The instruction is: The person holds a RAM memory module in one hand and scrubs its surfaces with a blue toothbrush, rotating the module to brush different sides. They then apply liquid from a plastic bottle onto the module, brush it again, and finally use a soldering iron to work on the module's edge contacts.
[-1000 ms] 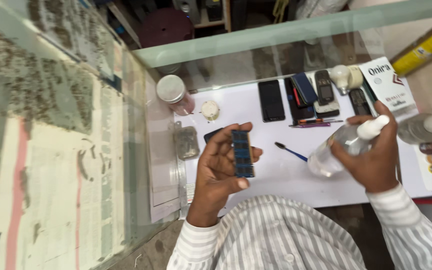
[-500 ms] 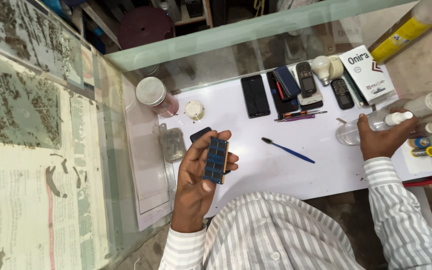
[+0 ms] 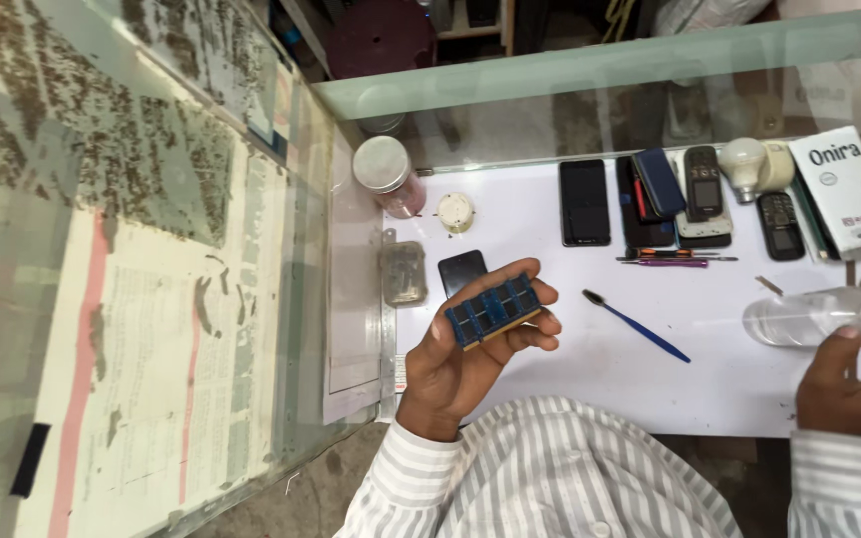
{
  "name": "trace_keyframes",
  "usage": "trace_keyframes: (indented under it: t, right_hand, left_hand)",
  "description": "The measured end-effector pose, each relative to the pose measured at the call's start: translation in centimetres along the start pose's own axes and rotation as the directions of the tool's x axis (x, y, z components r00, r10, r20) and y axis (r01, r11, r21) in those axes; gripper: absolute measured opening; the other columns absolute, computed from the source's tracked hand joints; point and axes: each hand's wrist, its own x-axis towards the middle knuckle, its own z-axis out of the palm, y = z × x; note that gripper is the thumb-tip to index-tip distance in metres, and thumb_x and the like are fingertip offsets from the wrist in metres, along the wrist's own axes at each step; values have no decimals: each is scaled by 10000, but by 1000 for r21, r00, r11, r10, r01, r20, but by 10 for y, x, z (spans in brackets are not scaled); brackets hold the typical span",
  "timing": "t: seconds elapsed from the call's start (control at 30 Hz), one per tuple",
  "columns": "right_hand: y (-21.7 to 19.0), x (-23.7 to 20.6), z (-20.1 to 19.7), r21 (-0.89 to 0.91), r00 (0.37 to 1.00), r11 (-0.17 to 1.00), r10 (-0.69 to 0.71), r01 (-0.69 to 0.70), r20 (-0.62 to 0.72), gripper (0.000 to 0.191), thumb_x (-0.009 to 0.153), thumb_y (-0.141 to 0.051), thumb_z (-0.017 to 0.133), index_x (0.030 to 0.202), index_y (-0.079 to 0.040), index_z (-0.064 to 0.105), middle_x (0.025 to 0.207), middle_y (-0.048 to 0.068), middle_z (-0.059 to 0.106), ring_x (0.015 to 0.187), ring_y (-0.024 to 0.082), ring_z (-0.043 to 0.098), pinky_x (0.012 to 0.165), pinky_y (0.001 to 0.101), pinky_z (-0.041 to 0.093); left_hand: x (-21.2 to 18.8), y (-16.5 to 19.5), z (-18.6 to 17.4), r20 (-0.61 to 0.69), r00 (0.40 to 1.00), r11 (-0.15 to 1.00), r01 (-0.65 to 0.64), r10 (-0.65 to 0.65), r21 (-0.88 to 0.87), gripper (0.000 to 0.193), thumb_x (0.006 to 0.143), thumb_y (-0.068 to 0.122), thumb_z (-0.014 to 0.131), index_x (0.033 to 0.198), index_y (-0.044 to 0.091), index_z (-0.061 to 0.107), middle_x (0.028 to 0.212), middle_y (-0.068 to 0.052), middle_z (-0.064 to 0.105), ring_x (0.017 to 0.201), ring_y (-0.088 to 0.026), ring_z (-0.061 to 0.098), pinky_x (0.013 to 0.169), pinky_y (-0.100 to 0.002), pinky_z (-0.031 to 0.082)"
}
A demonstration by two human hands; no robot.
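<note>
Left hand [image 3: 470, 354] holds a blue memory module [image 3: 493, 310] up over the white work surface [image 3: 590, 384], palm up. Fingers curl around the module's far edge and the thumb presses on the near side, so it's clamped flat across the fingertips with the chips facing up.

Right hand [image 3: 842, 391] is at the right edge, on the surface, touching a clear plastic spray bottle [image 3: 811, 317] that lies on its side. The thumb rests against the bottle near its white nozzle. Can't tell whether the fingers wrap it; they're out of view.

A blue toothbrush [image 3: 638, 326] lies between the two hands, apart from both. A black phone [image 3: 461, 269] sits just behind the module. Along the back: a pink jar with a grey lid [image 3: 388, 175], a small white round cap [image 3: 455, 210], several dark phones [image 3: 585, 201], a white bulb [image 3: 746, 162] and a white carton [image 3: 846, 189].
</note>
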Motion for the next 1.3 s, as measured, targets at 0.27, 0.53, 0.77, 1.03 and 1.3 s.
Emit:
trace_keyframes:
  t: [0.27, 0.53, 0.77, 1.03, 1.3]
  right_hand:
    - [-90, -19, 76, -196, 790, 971, 12, 138, 613, 465, 832, -249, 743, 1251, -58, 685, 1222, 148, 669, 1128, 355, 587, 926, 486, 465]
    - [-92, -17, 95, -340, 653, 918, 129, 206, 746, 242, 924, -305, 715, 1120, -163, 711, 1070, 59, 682, 1040, 271, 630, 904, 471, 494]
    - [-106, 0, 80, 145, 762, 940, 152, -307, 630, 157, 1030, -158, 655, 1128, -35, 643, 949, 76, 623, 807, 216, 579, 724, 356, 479]
    - [-204, 55, -4, 501, 699, 673, 33, -544, 714, 244, 1035, -139, 580, 1171, 37, 679, 871, 38, 605, 702, 68, 502, 588, 229, 411]
    - [-249, 82, -23, 556, 798, 780, -127, -286, 589, 200, 968, -81, 678, 1149, 4, 672, 945, 49, 681, 795, 71, 637, 720, 230, 523]
  left_hand:
    - [9, 6, 11, -12, 999, 997, 53, -53, 47, 1045, 815, 419, 892, 1574, -81, 376, 1481, -247, 541, 1334, -358, 601, 1200, -488, 468]
    - [6, 13, 13, -26, 1000, 994, 4, -1, 107, 1024, 784, 386, 920, 1550, -67, 413, 1493, -239, 544, 1362, -354, 584, 1222, -498, 446]
    - [7, 16, 14, -43, 999, 982, -11, 20, 189, 1028, 774, 397, 929, 1536, -75, 427, 1485, -229, 552, 1380, -348, 583, 1231, -501, 451]
    - [14, 10, 20, -63, 996, 964, -52, 70, 260, 1042, 745, 414, 965, 1529, -46, 455, 1459, -232, 593, 1354, -348, 607, 1237, -515, 457]
    - [6, 14, 23, -86, 990, 953, -84, 114, 289, 1047, 724, 458, 971, 1516, -33, 492, 1468, -239, 599, 1346, -353, 599, 1242, -508, 449]
